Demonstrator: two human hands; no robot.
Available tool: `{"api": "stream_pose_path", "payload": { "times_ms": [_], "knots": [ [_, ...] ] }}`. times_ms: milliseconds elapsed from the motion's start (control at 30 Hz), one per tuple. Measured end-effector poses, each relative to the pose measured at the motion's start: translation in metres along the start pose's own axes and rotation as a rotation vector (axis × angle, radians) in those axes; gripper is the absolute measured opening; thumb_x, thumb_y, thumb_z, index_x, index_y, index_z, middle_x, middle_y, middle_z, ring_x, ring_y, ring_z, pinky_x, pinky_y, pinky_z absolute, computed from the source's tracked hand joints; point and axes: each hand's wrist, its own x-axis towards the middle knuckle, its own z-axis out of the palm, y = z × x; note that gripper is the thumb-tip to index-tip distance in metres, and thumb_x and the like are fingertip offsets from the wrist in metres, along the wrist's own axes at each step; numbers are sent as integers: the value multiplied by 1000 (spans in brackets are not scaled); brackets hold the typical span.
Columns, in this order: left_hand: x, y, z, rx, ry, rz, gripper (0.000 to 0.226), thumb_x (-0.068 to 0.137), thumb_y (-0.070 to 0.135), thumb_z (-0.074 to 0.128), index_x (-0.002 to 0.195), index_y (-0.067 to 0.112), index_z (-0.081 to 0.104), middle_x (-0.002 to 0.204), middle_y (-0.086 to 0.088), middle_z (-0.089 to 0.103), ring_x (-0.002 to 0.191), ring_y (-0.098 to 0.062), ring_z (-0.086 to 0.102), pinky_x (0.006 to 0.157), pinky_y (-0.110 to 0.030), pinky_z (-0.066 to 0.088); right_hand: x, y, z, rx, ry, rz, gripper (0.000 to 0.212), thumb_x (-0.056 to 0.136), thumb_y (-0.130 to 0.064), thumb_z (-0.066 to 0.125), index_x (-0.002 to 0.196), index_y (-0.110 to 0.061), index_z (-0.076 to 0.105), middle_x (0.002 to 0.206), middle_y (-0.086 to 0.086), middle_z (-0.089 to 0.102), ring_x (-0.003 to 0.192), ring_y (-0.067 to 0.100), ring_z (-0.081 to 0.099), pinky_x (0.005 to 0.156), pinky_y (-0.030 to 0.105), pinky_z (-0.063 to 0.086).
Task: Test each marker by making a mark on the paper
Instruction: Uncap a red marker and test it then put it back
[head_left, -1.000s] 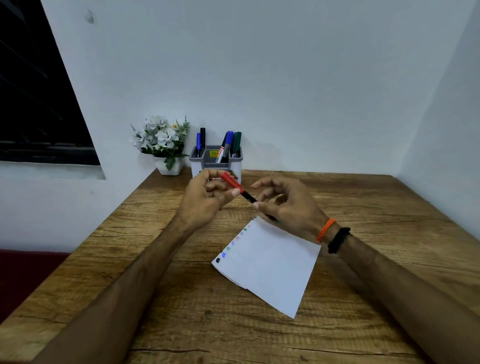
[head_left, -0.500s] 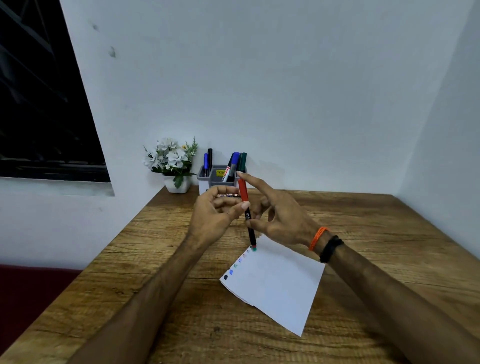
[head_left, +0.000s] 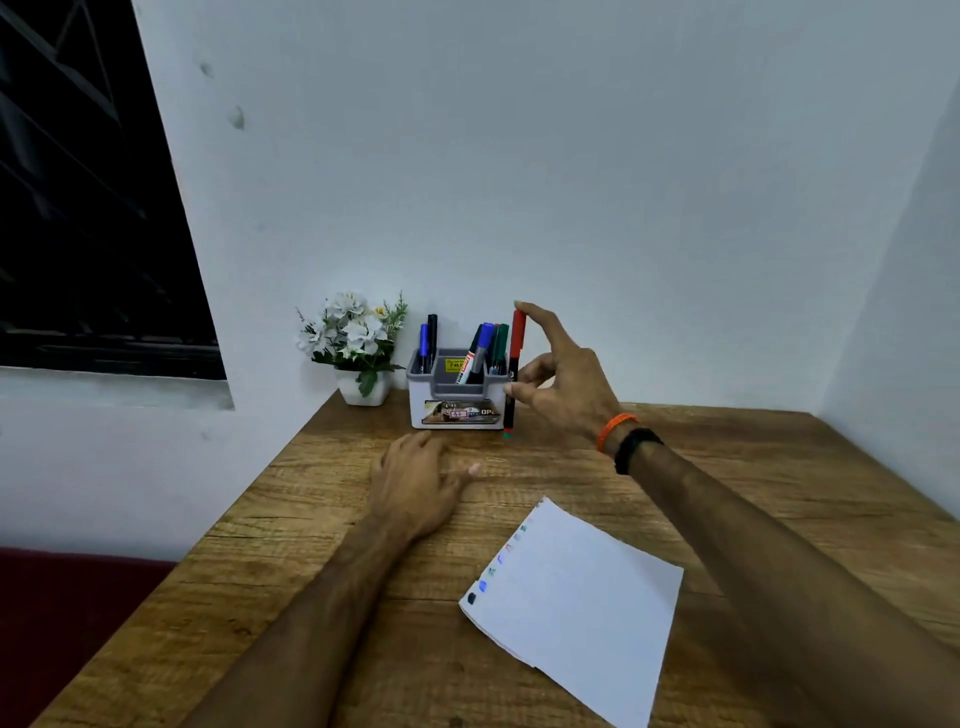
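My right hand (head_left: 563, 382) holds a red-capped marker (head_left: 513, 371) upright just right of the grey and white holder (head_left: 457, 410), index fingertip on its cap, thumb against its black barrel. The marker's lower end hangs close to the table. Several other markers (head_left: 483, 353) stand in the holder. My left hand (head_left: 415, 480) lies flat on the wooden table (head_left: 311, 571), fingers loose, holding nothing. The white paper (head_left: 576, 603) lies near me to the right, with a row of small coloured marks along its left edge.
A small white pot of white flowers (head_left: 358, 345) stands left of the holder against the wall. A dark window is at the far left. Walls close the table at the back and right; its left edge drops off beside a dark red surface (head_left: 62, 623).
My right hand has carried the red-capped marker away from the paper to the holder's right side. My left hand let go of it and dropped flat onto the table.
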Motion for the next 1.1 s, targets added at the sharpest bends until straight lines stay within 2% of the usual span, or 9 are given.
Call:
{"api": "stream_pose_path", "payload": {
  "times_ms": [100,300,400,500,700,867,1100],
  "knots": [
    [3,-2,4,72,-90,-17,67,90,69,34,140,26,44,153,-2,36,142,-22,29,115,-46,21,20,7,9,-21,62,25,95,76,-17,79,148,-45,24,75,-5,74,72,9,71,84,32,59],
    [6,-4,7,85,-94,-21,67,89,71,30,140,28,43,154,-1,33,142,-20,28,115,-47,18,52,12,18,3,231,-3,95,76,-18,78,150,-43,22,75,-10,71,75,8,70,82,33,59],
    [8,-4,7,77,-100,-32,67,89,71,31,140,29,42,155,0,32,142,-20,27,115,-48,18,61,13,23,-22,251,-23,95,78,-18,76,151,-40,21,77,-6,73,75,9,70,81,27,57],
    [9,-4,8,72,-97,-32,67,89,71,32,139,28,42,154,1,32,142,-19,27,115,-47,18,65,13,30,-61,228,-19,93,79,-16,74,152,-41,21,79,-5,74,74,10,70,79,24,55],
    [9,-5,8,73,-100,-39,68,88,71,32,139,28,43,154,1,32,142,-19,26,115,-47,16,66,20,34,-183,142,18,91,80,-19,75,151,-39,22,83,-2,75,74,15,70,76,27,56],
    [8,-4,8,72,-84,-26,67,89,71,33,139,27,43,153,2,33,141,-19,28,115,-45,18,60,29,40,-281,-34,73,72,84,-19,73,145,-31,37,97,3,75,91,26,70,85,45,58],
    [9,-4,7,69,-106,-35,68,88,72,32,140,29,42,154,1,32,142,-19,26,116,-47,17,63,23,40,-297,-40,85,64,85,-19,71,140,-28,41,109,6,72,97,28,68,86,43,58]
  ]
}}
